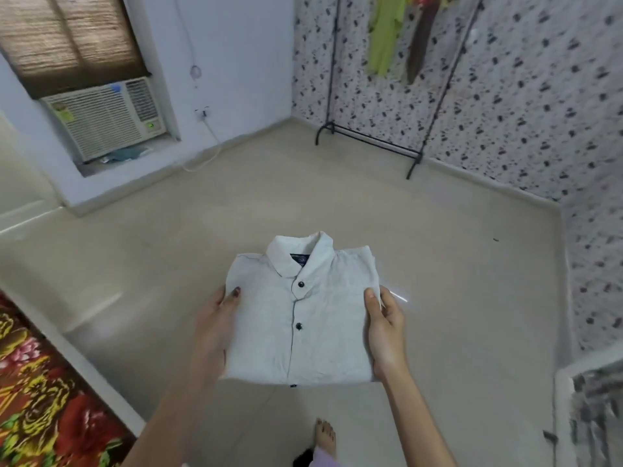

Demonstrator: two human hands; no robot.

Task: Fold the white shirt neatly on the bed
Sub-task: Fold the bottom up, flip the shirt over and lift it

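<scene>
The white shirt is folded into a compact rectangle, collar away from me, dark buttons down the front. I hold it flat in the air above the beige floor. My left hand grips its left edge, thumb on top. Its right edge is gripped by my right hand, thumb on top as well. The bed, with a red and yellow floral cover, lies at the lower left, apart from the shirt.
A black clothes rack with hanging garments stands at the patterned far wall. A window air conditioner sits at the back left. A white piece of furniture is at the lower right. My bare foot is on the floor below the shirt.
</scene>
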